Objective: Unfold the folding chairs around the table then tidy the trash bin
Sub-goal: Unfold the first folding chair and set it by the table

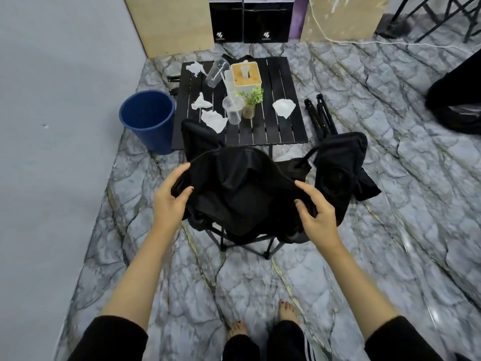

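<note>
Black fabric folding chair, frame centre: left hand and right hand are pinching its backrest edge; black boxes' white logo text is proving unreadable.

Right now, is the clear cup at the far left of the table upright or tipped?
Tipped. The clear cup leans with its open mouth toward the tissue box; the other cup stands upright.

black folding chair: matt woven cloth, thin dark metal legs | black slatted bench: smooth, faint sheen | blue round bin: smooth plastic | crumpled white tissues: soft paper | clear cups: glossy plastic | tissue box lid: pale wood | floor: glossy grey marble pattern
</note>
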